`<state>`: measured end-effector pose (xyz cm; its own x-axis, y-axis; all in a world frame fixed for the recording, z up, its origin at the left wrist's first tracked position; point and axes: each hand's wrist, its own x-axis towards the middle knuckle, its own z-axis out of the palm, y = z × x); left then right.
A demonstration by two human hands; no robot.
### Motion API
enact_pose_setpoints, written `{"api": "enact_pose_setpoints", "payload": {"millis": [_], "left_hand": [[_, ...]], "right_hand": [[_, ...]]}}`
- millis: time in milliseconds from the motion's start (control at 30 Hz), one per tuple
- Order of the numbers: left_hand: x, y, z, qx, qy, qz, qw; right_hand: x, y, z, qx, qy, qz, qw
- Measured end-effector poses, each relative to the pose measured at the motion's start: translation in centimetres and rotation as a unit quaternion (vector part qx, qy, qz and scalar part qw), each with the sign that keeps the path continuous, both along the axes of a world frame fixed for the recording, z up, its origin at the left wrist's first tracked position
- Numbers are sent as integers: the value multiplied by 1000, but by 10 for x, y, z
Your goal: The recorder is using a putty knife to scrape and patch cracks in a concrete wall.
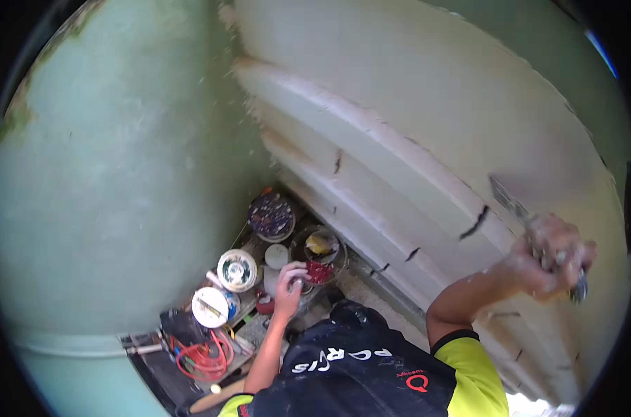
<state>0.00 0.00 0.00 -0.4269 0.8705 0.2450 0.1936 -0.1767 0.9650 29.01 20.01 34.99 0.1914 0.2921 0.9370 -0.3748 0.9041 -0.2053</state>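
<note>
My right hand (552, 257) is closed around the handle of a putty knife (513, 200), raised at the right. Its metal blade points up and left, at or just in front of the pale ribbed panel (426, 90); contact cannot be told. White smears mark the fingers. Lower down, my left hand (291, 281) has bent fingers closed toward the thumb, and what they hold is unclear. A red, white-flecked piece (320, 272) lies right at its fingertips, beside a clear round tub (340, 251) with something yellow inside.
A large pale green curved wall (114, 174) rises at the left. Several tubs and lids, including a white-lidded one (211, 307) and a paint-spattered dark one (271, 214), stand below. Coiled red hose (207, 358) lies lower left. Dark cracks (475, 222) mark the panel's ribs.
</note>
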Motion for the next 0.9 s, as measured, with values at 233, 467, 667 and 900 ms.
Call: {"api": "enact_pose_setpoints", "payload": {"millis": [233, 467, 667, 900], "left_hand": [[-3, 29, 34, -60, 43, 64, 995], [18, 115, 68, -77, 451, -105, 883], [54, 166, 51, 37, 510, -194, 837], [-68, 188, 31, 24, 410, 124, 903]], "right_hand": [[-30, -12, -37, 177, -49, -147, 972], [-35, -59, -52, 72, 271, -226, 933], [0, -76, -58, 50, 247, -393, 885], [29, -94, -72, 78, 274, -352, 892]]}}
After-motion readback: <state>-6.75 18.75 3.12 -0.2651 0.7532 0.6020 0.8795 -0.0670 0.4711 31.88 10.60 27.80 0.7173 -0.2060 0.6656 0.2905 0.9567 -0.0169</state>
